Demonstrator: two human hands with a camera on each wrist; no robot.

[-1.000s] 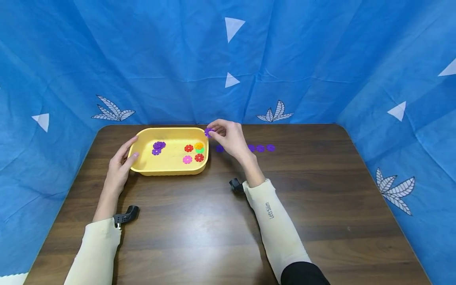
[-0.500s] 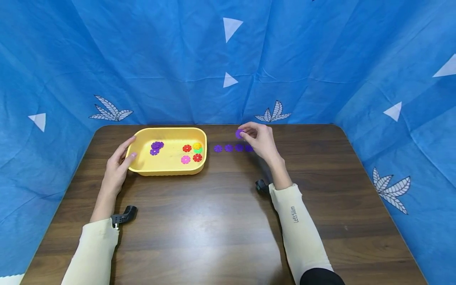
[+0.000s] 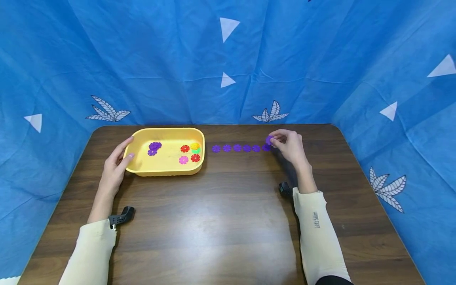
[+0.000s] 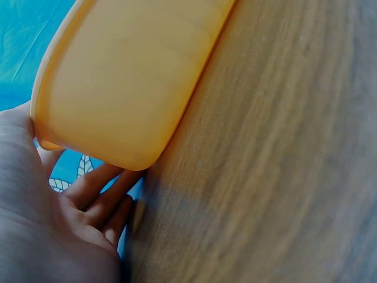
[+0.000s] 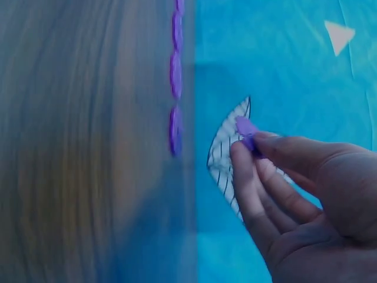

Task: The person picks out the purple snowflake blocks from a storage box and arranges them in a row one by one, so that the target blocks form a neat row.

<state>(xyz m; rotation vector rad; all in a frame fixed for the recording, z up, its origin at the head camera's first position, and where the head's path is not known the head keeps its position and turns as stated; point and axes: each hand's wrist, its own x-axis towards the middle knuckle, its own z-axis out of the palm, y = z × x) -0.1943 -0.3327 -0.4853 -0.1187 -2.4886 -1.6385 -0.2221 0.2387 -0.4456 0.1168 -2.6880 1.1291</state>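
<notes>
My left hand (image 3: pixel 113 170) holds the left end of a yellow plastic tray (image 3: pixel 165 173), thumb over the rim and fingers along the outer wall. The left wrist view shows the fingers (image 4: pixel 97 203) against the tray's end. My right hand (image 3: pixel 293 149) pinches a purple flower-shaped disc (image 5: pixel 247 131) between thumb and fingertips, raised above the table. Below it, a row of several purple discs (image 3: pixel 237 148) lies flat, running from the tray's right side to under my right hand. Inside the tray, a few purple discs (image 3: pixel 154 147) overlap at the left.
At the tray's right end lie two red discs (image 3: pixel 185 149), a pink disc (image 3: pixel 183 160), and a yellow-orange disc (image 3: pixel 194 146) overlapping a green disc (image 3: pixel 196 151). The brown wooden table (image 3: pixel 199 221) ends at a blue cloth backdrop (image 3: pixel 171 87).
My right hand has carried the purple disc rightward from the tray's right edge to the row's right end, uncovering the row. The left hand stays at the tray.
</notes>
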